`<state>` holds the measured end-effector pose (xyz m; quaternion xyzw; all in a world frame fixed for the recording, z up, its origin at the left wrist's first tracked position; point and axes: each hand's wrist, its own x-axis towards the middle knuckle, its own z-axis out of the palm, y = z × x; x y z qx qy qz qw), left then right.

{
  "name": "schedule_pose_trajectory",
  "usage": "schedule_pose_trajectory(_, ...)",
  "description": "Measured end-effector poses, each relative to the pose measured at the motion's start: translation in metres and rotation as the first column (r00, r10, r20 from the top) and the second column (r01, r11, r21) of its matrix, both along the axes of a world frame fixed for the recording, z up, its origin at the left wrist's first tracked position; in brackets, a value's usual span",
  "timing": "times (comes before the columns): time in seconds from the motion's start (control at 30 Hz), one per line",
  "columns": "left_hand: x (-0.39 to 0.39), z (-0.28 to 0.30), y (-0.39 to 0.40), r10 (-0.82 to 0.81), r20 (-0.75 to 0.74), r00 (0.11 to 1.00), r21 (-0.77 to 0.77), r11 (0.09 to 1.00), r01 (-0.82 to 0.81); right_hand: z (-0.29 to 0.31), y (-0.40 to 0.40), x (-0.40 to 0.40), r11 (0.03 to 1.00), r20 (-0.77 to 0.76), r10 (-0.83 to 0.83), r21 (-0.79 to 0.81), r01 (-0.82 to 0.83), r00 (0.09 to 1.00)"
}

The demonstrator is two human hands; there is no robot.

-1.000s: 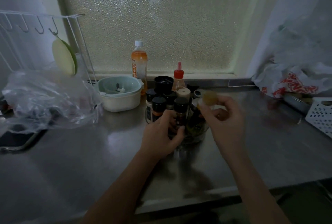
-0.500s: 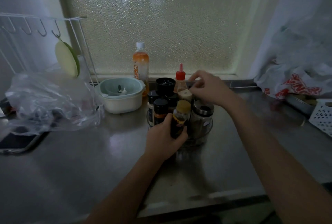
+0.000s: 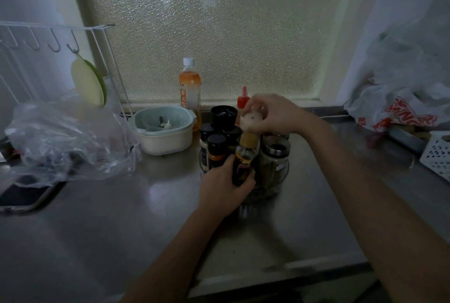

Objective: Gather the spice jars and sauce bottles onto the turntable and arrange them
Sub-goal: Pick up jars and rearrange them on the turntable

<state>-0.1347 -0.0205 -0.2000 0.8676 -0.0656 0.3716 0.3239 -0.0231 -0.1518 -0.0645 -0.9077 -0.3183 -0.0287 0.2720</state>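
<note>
head view, looking down, close countertop (image 3: 121,229)

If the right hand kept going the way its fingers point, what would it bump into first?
Probably the red-capped squeeze bottle just beyond the right hand, which holds a white-lidded shaker; depth is unclear.

Counter (image 3: 102,225): brushed metal, dull sheen, faint reflections. Window pane (image 3: 219,23): pebbled, frosted glass. Rack (image 3: 56,35): thin white-coated wire. Bag (image 3: 63,142): clear crinkled plastic film, glossy. Bowl (image 3: 163,139): smooth matt plastic. Drink bottle (image 3: 190,88): clear plastic, white cap. Spice jars (image 3: 216,152): glossy dark plastic lids. Sauce bottle (image 3: 244,161): clear and shiny, paper label. Shaker (image 3: 275,154): glass with metal collar. Basket (image 3: 435,154): white perforated plastic.
</note>
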Motion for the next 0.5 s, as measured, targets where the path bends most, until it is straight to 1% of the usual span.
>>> schedule_pose_trajectory(0.07, 0.001, 0.0, 0.0, 0.004, -0.014, 1.0, -0.002, 1.0, -0.004, 0.01, -0.005, -0.006, 0.98, 0.111, -0.056, 0.196, 0.033, 0.992)
schedule_pose_trajectory(0.13, 0.002, 0.001, 0.0, -0.01, -0.031, 0.999, -0.014, 1.0, 0.01, 0.022, -0.008, -0.018, 0.925, 0.184, -0.103, 0.379, 0.026, 0.978)
schedule_pose_trajectory(0.17, 0.003, 0.001, 0.0, -0.017, -0.04, 0.999, -0.016, 1.0, 0.016, 0.028, -0.01, -0.025, 0.898, 0.212, -0.111, 0.441, 0.006, 0.971)
schedule_pose_trajectory(0.23, 0.003, 0.003, -0.001, -0.016, -0.051, 0.999, -0.031, 0.999, 0.014, 0.036, -0.013, -0.039, 0.857, 0.242, -0.119, 0.514, -0.023, 0.963)
schedule_pose_trajectory(0.3, 0.0, 0.004, -0.001, -0.006, -0.014, 1.0, -0.074, 0.997, 0.005, 0.036, -0.016, -0.053, 0.826, 0.22, -0.125, 0.564, -0.021, 0.967)
schedule_pose_trajectory(0.4, -0.008, 0.006, 0.001, 0.029, 0.087, 0.996, -0.208, 0.978, -0.011, 0.022, -0.023, -0.072, 0.773, 0.157, -0.151, 0.634, 0.018, 0.976)
schedule_pose_trajectory(0.5, -0.012, 0.009, 0.006, 0.152, 0.146, 0.977, -0.361, 0.928, -0.091, 0.002, -0.027, -0.088, 0.747, 0.075, -0.195, 0.657, 0.098, 0.978)
